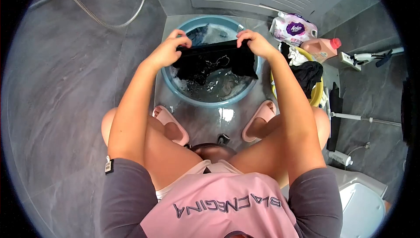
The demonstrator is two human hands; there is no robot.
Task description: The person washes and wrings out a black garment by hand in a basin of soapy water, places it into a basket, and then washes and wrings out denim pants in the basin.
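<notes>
Cloth of black colour (243, 64) is stretched between 2 hands over the blue basin (214, 104); whether its lower edge touches the soapy water (210, 90), I cannot tell. The left hand (169, 49) is closed on the upper left corner, and the right hand (256, 43) grips the upper right corner. On the cloth is visible 1 pale line drawing. Inside the basin, a dark blue piece (199, 34) lies near the far rim. To the right stands a yellow basin (318, 99) with black and white clothes (308, 74), near 1 pink bottle (321, 49).
</notes>
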